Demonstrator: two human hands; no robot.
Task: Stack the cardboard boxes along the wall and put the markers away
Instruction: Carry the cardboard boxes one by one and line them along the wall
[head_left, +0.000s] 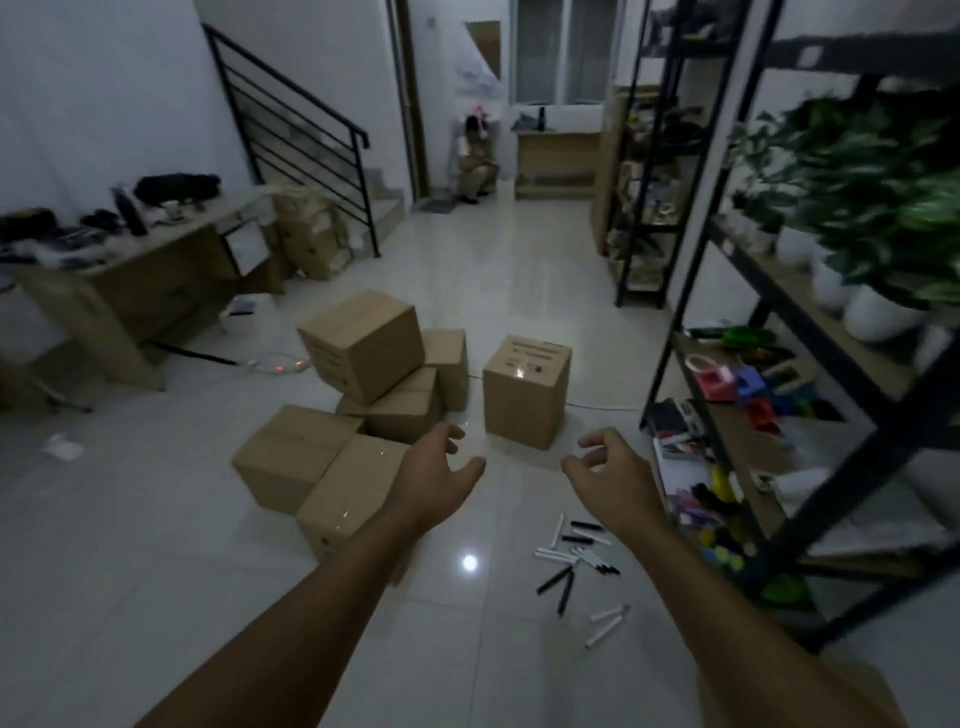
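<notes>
Boxes (363, 395) lie scattered just beyond our left hand (436, 475), markers (576, 556) under our right hand (610, 467), both grips released.

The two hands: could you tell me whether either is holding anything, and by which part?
Nothing is held. The left hand and right hand are both open and empty, above the floor.

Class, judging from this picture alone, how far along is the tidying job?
Nothing looks done. The cardboard boxes sit jumbled mid-floor, away from any wall; markers lie scattered on the tiles. Left hand and right hand are open and empty. Stacking and marker collection remain.
</notes>
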